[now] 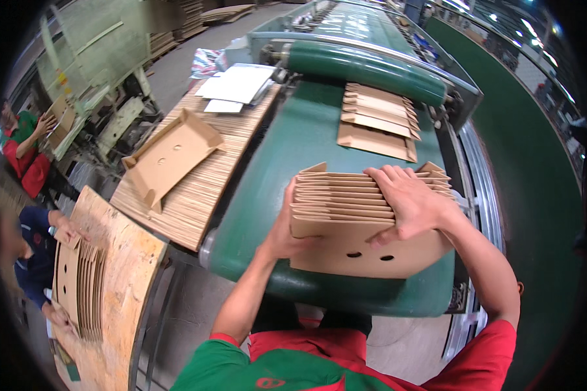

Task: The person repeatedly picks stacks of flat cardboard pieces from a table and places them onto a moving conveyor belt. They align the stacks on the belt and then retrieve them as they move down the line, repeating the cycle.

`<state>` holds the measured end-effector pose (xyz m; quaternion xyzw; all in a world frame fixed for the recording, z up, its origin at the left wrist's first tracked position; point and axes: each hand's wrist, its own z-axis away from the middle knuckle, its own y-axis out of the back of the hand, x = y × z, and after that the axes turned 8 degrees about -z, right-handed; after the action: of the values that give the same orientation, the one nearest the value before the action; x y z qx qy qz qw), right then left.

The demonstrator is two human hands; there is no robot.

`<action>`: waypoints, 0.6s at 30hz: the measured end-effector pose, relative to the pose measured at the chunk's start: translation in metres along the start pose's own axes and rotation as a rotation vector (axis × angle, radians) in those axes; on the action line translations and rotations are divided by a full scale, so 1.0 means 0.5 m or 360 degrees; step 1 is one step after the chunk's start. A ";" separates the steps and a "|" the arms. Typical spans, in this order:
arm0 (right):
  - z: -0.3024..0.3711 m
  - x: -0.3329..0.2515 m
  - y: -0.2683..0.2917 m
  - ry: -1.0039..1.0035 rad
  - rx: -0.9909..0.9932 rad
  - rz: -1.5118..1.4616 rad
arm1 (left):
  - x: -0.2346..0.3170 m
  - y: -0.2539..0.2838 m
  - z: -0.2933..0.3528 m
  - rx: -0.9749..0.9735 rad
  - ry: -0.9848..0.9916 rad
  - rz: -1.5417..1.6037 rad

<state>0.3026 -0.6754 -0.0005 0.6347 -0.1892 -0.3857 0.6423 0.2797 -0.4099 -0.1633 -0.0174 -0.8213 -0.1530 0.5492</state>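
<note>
The bundle of folded cardboard pieces [332, 249] stands on edge over the near end of the green belt [274, 176], its front board facing the person; whether its lower edge bears on the belt cannot be told. The left hand [282, 225] grasps the bundle's left end, and the right hand [416, 201] spans the upper edges, thumb against the front board. The grip seems firm enough, but the upper edges fan apart slightly, so even pressure from both sides would suit better than a squeeze at one corner. Holding the bundle level, with palms clear of the folded end flaps, should save them from creasing; a loose hold could let middle pieces slip.

Farther up the belt, an overlapping row of cardboard pieces [377, 140] lies before the green roller [365, 70]. Left of the belt, a cardboard tray [176, 156] and white sheets [238, 85] rest on stacked board [182, 212]. Beyond, farther left, a co-worker [34, 254] steadies another bundle [88, 287] on a wooden table [125, 251].
</note>
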 end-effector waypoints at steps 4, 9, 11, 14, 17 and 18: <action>-0.011 0.035 -0.030 0.0163 0.0078 -0.0024 | -0.047 -0.012 0.005 0.0060 -0.0293 -0.0388; -0.034 -0.024 -0.015 0.0290 0.0015 -0.0040 | 0.049 0.037 0.051 0.0042 0.0017 -0.0234; -0.067 -0.103 0.002 0.0496 0.0058 -0.0158 | 0.116 0.102 0.096 0.0120 0.0020 -0.0403; -0.130 -0.255 0.041 0.0745 0.0073 -0.0480 | 0.255 0.243 0.207 0.0989 -0.0381 -0.1114; -0.233 -0.428 0.041 0.1062 0.0121 -0.1405 | 0.422 0.355 0.405 0.1981 -0.0675 -0.1640; -0.274 -0.493 0.045 0.1123 0.0102 -0.1561 | 0.477 0.373 0.483 0.2147 -0.0733 -0.1854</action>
<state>0.2531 -0.4046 0.0650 0.7566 0.3385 -0.3973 0.3940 0.0052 -0.2001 0.0120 0.6930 -0.7046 0.1132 0.1021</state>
